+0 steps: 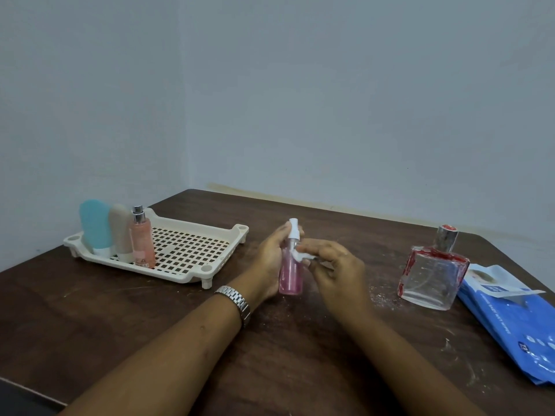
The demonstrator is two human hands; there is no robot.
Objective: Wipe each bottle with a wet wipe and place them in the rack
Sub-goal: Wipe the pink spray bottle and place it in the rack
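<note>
At the middle of the dark brown wooden table [120,325], two hands wipe a small pink spray bottle with a white pump top [290,270].

The left hand [268,259], with a silver metal watch [235,301] on its wrist, curls its fingers round the bottle and holds it upright; whether its base touches the table cannot be told. The right hand [338,271] pinches a small white wet wipe [303,257] against the bottle's neck, fingers bent. To the left stands a cream plastic lattice rack [177,275]. Three bottles stand upright side by side at its left end: a teal squeeze tube [96,226], a beige squeeze tube [121,232] and a peach spray bottle with a silver cap [142,243]. To the right, well apart from the hands, a square clear glass bottle with red smears [432,276] stands just beside a blue pack of wet wipes [510,322] whose flap is lifted.
</note>
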